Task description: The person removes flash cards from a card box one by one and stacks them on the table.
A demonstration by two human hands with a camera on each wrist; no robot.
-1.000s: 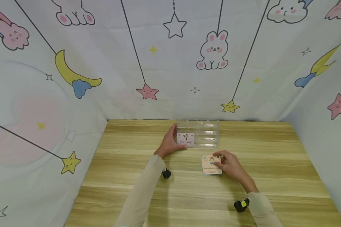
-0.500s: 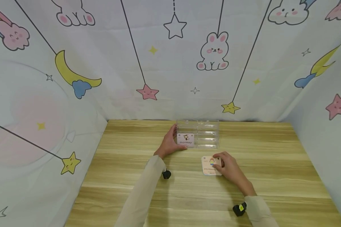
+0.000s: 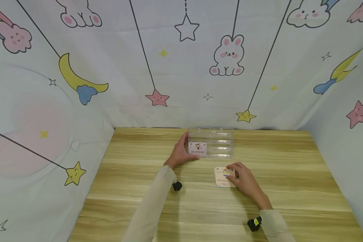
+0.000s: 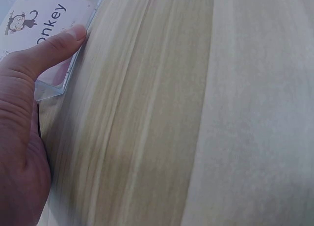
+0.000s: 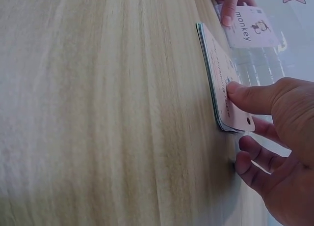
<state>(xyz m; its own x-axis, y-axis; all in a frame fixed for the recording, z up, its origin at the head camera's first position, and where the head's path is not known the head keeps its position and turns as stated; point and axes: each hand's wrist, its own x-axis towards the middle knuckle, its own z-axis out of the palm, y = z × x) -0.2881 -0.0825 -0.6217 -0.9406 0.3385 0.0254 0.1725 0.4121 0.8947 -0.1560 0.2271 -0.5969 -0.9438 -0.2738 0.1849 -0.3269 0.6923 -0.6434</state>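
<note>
A clear plastic card box point(image 3: 221, 142) with several compartments stands near the back of the table. Its front left compartment holds a flash card point(image 3: 197, 148) with a monkey picture and the word "monkey". My left hand point(image 3: 179, 154) grips the box's left side, thumb along the front edge near that card; the left wrist view shows the thumb point(image 4: 66, 40) there. My right hand point(image 3: 245, 178) pinches a stack of flash cards point(image 3: 221, 181) at its right side. In the right wrist view the thumb point(image 5: 252, 97) presses the top card; the other fingers curl by the far edge.
Both hands work above a wood-grain table point(image 3: 133, 201). Directly behind the box rises a white curtain point(image 3: 187, 77) printed with cartoon stars and rabbits. Black wrist cameras point(image 3: 177, 186) sit at both cuffs.
The right hand and its wrist have shifted slightly left and toward the person, and its thumb has slid over the top card. The left hand and the box have stayed put.
</note>
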